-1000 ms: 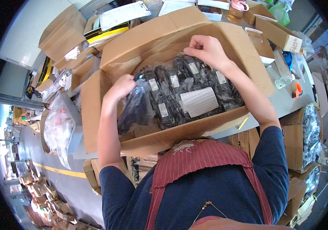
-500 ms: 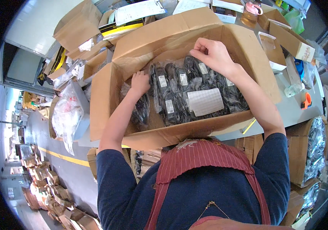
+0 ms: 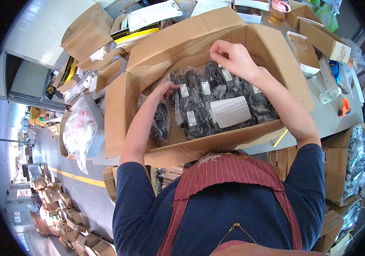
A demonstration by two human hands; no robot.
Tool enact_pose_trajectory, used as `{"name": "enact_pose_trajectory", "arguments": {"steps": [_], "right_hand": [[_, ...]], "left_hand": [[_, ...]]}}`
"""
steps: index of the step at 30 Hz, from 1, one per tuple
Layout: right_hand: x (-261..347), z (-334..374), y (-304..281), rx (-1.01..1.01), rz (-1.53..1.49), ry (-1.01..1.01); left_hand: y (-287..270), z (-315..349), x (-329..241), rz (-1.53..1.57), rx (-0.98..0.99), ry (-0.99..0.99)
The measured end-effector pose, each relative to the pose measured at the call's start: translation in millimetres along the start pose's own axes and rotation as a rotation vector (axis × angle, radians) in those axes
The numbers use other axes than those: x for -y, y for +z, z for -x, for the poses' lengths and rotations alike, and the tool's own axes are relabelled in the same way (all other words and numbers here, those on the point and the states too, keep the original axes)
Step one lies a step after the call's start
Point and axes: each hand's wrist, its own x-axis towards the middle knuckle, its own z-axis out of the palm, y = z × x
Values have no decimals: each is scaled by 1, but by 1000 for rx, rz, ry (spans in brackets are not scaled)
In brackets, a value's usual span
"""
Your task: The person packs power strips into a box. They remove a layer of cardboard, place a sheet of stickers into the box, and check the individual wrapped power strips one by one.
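Observation:
A large cardboard box (image 3: pixel 118 115) holds several black, cable-like items (image 3: pixel 193 100) in clear plastic bags with white labels. My left hand (image 3: pixel 163 91) is inside the box's left part, its index finger stretched to the edge of a labelled bag; the other fingers are partly hidden. Above the far row of bags, my right hand (image 3: pixel 235 59) is closed in a pinch. A tiny white spot shows under its fingertips, too small to name. A folded white textured sheet (image 3: pixel 230 112) lies on the bags. Another bagged black item (image 3: pixel 161 121) sits apart at the left.
The box's raised flaps surround the bags. A grey table (image 3: pixel 318 96) carries open small boxes (image 3: pixel 304 51), a clear bottle (image 3: pixel 330 95) and an orange tape dispenser (image 3: pixel 344 106) at the right. A clipboard (image 3: pixel 154 15) lies at the back; a plastic-lined bin (image 3: pixel 84 123) stands left.
My left hand has moved right, from the box's left side to the labelled bags, its index finger now extended. My right hand stays pinched in nearly the same place. The view has shifted slightly.

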Motion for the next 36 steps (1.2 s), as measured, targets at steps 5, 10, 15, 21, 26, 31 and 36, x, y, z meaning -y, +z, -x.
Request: {"name": "enact_pose_trajectory", "arguments": {"steps": [5,10,15,21,26,31,36], "right_hand": [[-9,-3,-3,-1,-22,-13],[-8,-8,-23,-83,-267,206],[-32,-14,-49,-266,-504,232],[-40,-16,-49,-248,-429,222],[-30,-12,-49,-192,-383,218],[-23,-15,-41,-151,-323,187],[-26,-13,-27,-161,-137,86]], "left_hand": [[-1,13,-8,-7,-59,11],[14,46,-44,-337,-349,713],[29,95,-85,-1017,-720,1277],[13,85,-62,-1426,-368,854],[-13,62,-51,-1063,98,596],[-32,-16,-22,-554,-667,639],[13,-72,28,-862,-616,309]]}}
